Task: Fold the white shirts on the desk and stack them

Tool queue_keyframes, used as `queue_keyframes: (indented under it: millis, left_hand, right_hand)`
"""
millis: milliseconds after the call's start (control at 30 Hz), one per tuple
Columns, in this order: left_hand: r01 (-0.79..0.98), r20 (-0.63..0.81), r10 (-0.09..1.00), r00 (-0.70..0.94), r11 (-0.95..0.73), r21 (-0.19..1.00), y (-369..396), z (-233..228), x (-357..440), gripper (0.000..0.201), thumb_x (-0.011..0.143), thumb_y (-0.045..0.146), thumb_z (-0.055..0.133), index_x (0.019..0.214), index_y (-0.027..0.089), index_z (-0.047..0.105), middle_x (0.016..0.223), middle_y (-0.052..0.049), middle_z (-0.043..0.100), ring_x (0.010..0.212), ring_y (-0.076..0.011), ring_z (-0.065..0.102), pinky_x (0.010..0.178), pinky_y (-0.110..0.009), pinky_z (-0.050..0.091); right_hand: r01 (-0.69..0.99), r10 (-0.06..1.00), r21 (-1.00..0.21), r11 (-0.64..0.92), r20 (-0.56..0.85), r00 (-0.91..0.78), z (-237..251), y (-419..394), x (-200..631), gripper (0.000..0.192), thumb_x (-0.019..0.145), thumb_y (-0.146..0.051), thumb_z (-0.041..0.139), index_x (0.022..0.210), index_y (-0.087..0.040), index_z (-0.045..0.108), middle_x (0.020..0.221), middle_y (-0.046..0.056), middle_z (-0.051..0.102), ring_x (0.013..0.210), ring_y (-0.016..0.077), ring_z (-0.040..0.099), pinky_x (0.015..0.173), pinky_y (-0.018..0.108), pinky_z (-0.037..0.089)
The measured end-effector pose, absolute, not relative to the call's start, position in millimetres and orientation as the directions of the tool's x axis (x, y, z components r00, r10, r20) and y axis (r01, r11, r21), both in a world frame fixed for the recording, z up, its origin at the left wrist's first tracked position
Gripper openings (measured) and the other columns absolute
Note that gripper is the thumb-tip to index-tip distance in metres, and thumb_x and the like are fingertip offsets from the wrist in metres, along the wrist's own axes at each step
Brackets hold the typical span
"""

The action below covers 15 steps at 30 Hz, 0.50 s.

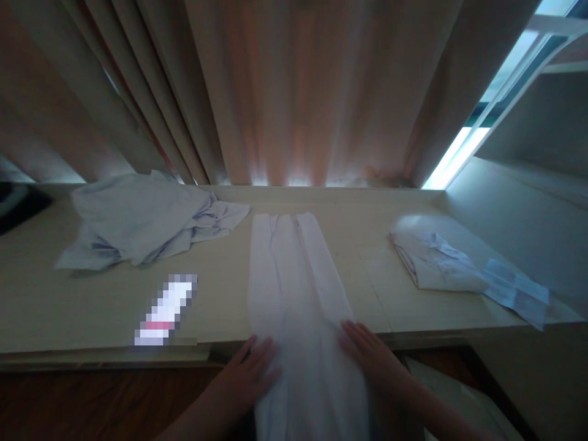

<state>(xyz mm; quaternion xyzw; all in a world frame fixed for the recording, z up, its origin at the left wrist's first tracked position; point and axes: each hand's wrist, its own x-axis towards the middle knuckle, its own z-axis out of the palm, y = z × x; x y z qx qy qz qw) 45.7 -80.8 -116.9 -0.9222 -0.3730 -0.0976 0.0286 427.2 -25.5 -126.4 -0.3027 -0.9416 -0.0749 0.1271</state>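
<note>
A long white cloth (298, 294), probably a garment, lies in a narrow strip with both long sides turned inward. It runs from the far part of the table down over the front edge. My left hand (250, 373) rests at its left side near that edge, fingers stretched out and slightly apart. On the right side, my right hand (372, 352) lies with its fingers extended over the cloth's edge. Both hands are a little blurred, and the cloth's near end runs out of view at the bottom.
A crumpled white cloth (138, 220) lies at the back left of the pale table (220, 294). Nearer is a blurred-out flat object (166, 309). A folded white cloth (436, 260) and a thin, pale sheet (517, 291) are at right. Curtains (312, 92) hang behind.
</note>
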Motion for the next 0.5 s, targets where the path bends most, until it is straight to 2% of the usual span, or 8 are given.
queue_keyframes:
  millis: [133, 300, 400, 500]
  left_hand:
    - [0.644, 0.195, 0.639, 0.744, -0.764, 0.048, -84.8, -117.8, 42.2, 0.046, 0.080, 0.010, 0.050, 0.121, 0.030, 0.048, 0.137, -0.002, 0.048, 0.128, -0.0206, 0.040, 0.111, -0.044, 0.025]
    - [0.580, 0.195, 0.582, 0.789, -0.811, 0.076, -101.3, -123.3, 42.2, 0.048, 0.077, 0.013, 0.054, 0.121, 0.032, 0.048, 0.134, 0.000, 0.051, 0.125, -0.0210, 0.043, 0.113, -0.044, 0.021]
    - [0.544, 0.219, 0.554, 0.803, -0.832, 0.108, -112.0, -126.9, 46.6, 0.046, 0.078, 0.011, 0.053, 0.118, 0.033, 0.051, 0.126, 0.001, 0.058, 0.119, -0.0180, 0.048, 0.113, -0.040, 0.023]
    - [0.576, 0.211, 0.615, 0.760, -0.787, 0.222, -115.1, -123.5, 51.8, 0.040, 0.081, 0.012, 0.049, 0.116, 0.031, 0.053, 0.115, 0.001, 0.065, 0.112, -0.0151, 0.054, 0.111, -0.035, 0.027]
  right_hand:
    - [0.537, 0.512, -0.007, 0.844, 0.316, -0.799, -121.5, -27.3, 422.6, 0.056, 0.081, -0.008, 0.048, 0.135, -0.025, 0.041, 0.144, 0.011, 0.039, 0.136, 0.0243, 0.024, 0.105, 0.045, 0.037]
    - [0.476, 0.473, -0.060, 0.877, 0.277, -0.836, -111.0, -41.3, 422.9, 0.059, 0.080, -0.013, 0.051, 0.136, -0.027, 0.040, 0.145, 0.009, 0.037, 0.137, 0.0265, 0.020, 0.108, 0.050, 0.028]
    - [0.444, 0.452, -0.097, 0.891, 0.286, -0.845, -113.2, -51.8, 424.4, 0.055, 0.082, -0.016, 0.050, 0.135, -0.026, 0.040, 0.141, 0.009, 0.043, 0.135, 0.0243, 0.027, 0.108, 0.047, 0.030]
    - [0.460, 0.518, -0.249, 0.853, 0.284, -0.807, -123.3, -54.9, 422.6, 0.047, 0.085, -0.025, 0.050, 0.132, -0.029, 0.044, 0.134, 0.007, 0.052, 0.129, 0.0221, 0.040, 0.105, 0.046, 0.035]
